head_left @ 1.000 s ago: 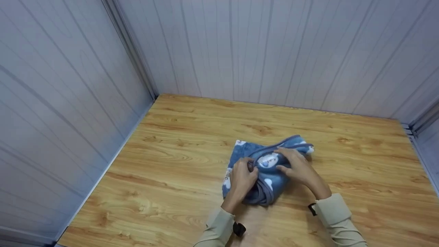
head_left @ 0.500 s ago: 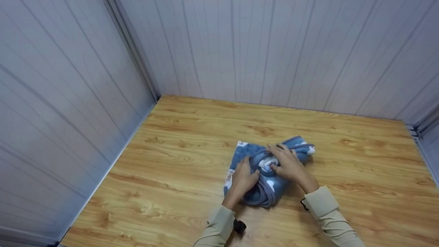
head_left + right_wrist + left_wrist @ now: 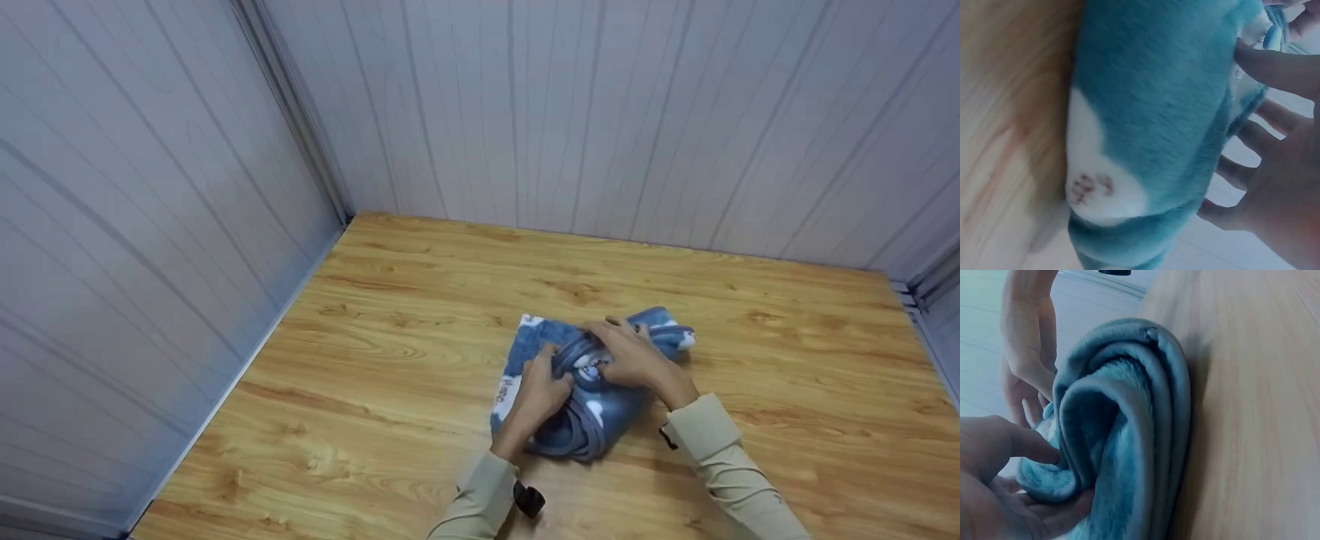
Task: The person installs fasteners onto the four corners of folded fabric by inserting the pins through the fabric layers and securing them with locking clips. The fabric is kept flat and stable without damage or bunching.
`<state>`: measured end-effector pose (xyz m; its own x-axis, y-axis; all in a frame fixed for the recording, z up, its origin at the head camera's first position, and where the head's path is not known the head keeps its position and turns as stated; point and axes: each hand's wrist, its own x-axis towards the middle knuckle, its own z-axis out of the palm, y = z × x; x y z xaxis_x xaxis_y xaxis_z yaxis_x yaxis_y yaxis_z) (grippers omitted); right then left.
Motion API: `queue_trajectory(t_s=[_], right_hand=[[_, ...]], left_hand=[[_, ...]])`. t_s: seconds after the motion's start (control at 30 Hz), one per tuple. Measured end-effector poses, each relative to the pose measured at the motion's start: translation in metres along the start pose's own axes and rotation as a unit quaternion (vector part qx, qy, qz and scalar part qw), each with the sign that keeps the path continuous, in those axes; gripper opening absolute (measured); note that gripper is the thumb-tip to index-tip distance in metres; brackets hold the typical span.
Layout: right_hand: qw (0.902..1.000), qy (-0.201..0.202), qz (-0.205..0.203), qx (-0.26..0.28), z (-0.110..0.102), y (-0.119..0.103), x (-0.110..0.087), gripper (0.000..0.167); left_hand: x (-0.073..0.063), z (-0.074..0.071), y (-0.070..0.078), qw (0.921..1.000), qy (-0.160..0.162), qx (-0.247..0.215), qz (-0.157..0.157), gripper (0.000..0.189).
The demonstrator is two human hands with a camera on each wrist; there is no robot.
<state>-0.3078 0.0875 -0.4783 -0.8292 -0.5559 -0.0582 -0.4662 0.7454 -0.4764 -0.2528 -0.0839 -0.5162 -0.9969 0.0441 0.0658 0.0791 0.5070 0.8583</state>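
A blue fleece blanket (image 3: 626,409) with white patches and grey piped edges lies folded and partly rolled on the wooden table. My left hand (image 3: 541,394) pinches a fold at its left end, thumb on one side and fingers on the other. Close up in the left wrist view, the piped layers (image 3: 1140,416) curl one inside another beside that hand. My right hand (image 3: 637,364) grips the top fold, its thumb on the near face and fingers over the far side. In the right wrist view the blanket's side (image 3: 1162,107) bulges, with a brown print on a white patch.
The wood-grain table (image 3: 360,360) runs back to a pale panel wall (image 3: 562,112). Another panel (image 3: 135,225) borders it on the left. Dark straps (image 3: 529,499) show at both sleeve cuffs.
My right hand has moved left and inward onto the top fold and closed on it. The fold has bunched up between my hands, while my left hand stays near its place.
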Motion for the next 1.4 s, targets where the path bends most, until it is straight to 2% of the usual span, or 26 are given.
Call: queue_trajectory(t_s=[0.13,0.27,0.37,0.47,0.6,0.67,0.73,0.87,0.97,1.07,1.17,1.33,1.4], right_hand=[[0.9998,-0.014,-0.001,0.011,-0.008,-0.001,-0.007,0.083],[0.9995,-0.012,-0.026,0.009,-0.020,-0.004,-0.019,0.089],[0.9981,0.009,-0.059,-0.012,-0.027,-0.007,-0.032,0.084],[0.9946,0.045,-0.083,-0.043,-0.032,-0.008,-0.051,0.077],[0.9887,0.101,-0.085,-0.070,-0.033,-0.005,-0.080,0.064],[0.9837,0.139,-0.082,-0.079,-0.030,-0.002,-0.096,0.057],[0.9760,0.181,-0.082,-0.089,-0.024,0.002,-0.112,0.053],[0.9572,0.263,-0.077,-0.093,-0.007,0.013,-0.139,0.050],[0.9492,0.299,-0.060,-0.078,0.005,0.020,-0.155,0.049],[0.9482,0.309,-0.039,-0.065,0.016,0.025,-0.169,0.050],[0.9498,0.308,-0.022,-0.054,0.026,0.028,-0.183,0.052],[0.9542,0.293,0.010,-0.058,0.039,0.031,-0.205,0.053],[0.9591,0.275,0.030,-0.058,0.042,0.031,-0.213,0.054]], left_hand=[[-0.006,0.003,0.006,0.9981,0.014,-0.026,0.055,0.021],[-0.015,0.006,0.015,0.9879,0.051,-0.038,0.141,0.024],[-0.022,0.011,0.021,0.9729,0.072,-0.043,0.215,0.030],[-0.031,0.019,0.026,0.9532,0.091,-0.035,0.286,0.032],[-0.044,0.032,0.033,0.9278,0.097,-0.032,0.359,0.031],[-0.052,0.040,0.036,0.9191,0.089,-0.030,0.383,0.031],[-0.060,0.047,0.038,0.9136,0.080,-0.019,0.398,0.031],[-0.075,0.059,0.042,0.9057,0.057,0.016,0.420,0.033],[-0.083,0.066,0.043,0.8993,0.036,0.052,0.433,0.034],[-0.090,0.069,0.043,0.8912,0.004,0.086,0.445,0.035],[-0.095,0.071,0.043,0.8784,-0.036,0.115,0.462,0.038],[-0.101,0.068,0.040,0.8429,-0.091,0.186,0.496,0.037],[-0.103,0.066,0.039,0.8339,-0.127,0.204,0.497,0.032]])
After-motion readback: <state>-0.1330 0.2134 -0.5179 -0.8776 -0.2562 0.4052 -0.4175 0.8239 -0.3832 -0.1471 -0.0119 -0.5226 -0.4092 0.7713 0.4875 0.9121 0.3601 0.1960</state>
